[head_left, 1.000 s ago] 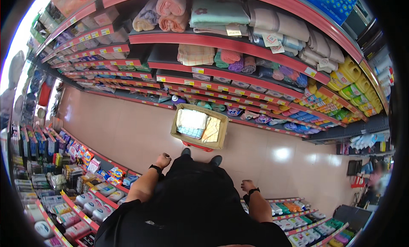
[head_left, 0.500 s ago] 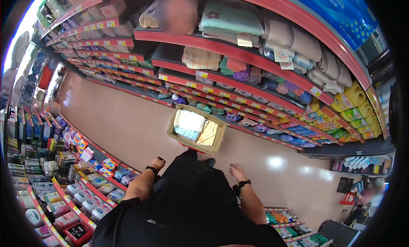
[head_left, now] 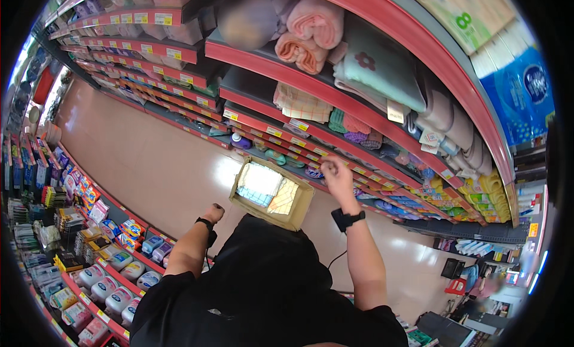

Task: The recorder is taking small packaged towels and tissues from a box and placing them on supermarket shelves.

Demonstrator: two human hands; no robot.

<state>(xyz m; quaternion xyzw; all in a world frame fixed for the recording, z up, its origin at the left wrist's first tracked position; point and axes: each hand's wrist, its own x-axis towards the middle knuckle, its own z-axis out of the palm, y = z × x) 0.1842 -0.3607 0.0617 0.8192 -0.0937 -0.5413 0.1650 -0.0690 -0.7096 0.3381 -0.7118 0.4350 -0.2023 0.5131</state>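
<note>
My right hand [head_left: 338,173] is raised over the floor in front of the shelves, its fingers loosely bent and apart, with nothing visible in them. It is to the right of a cardboard box [head_left: 304,206], short of the goods behind it. Inside the box lie folded cloths: a white one [head_left: 260,178], a blue checked one [head_left: 254,195] and a yellow checked one [head_left: 285,197]. Left of the box, my left hand [head_left: 213,213] hangs low with its fingers curled in, and no object shows in it. Both wrists wear black bands.
A long red-edged shelf unit ahead holds a pale green folded blanket [head_left: 382,63], pink rolled towels [head_left: 317,21], a checked towel [head_left: 303,102] and yellow bottles [head_left: 487,191]. Left, a low shelf carries white bottles [head_left: 104,290]. A person [head_left: 487,287] is far right near a red stool [head_left: 455,286].
My right hand has risen forward toward the shelves. The view has shifted, bringing pink rolled towels into sight. My left hand stays low and curled beside the box.
</note>
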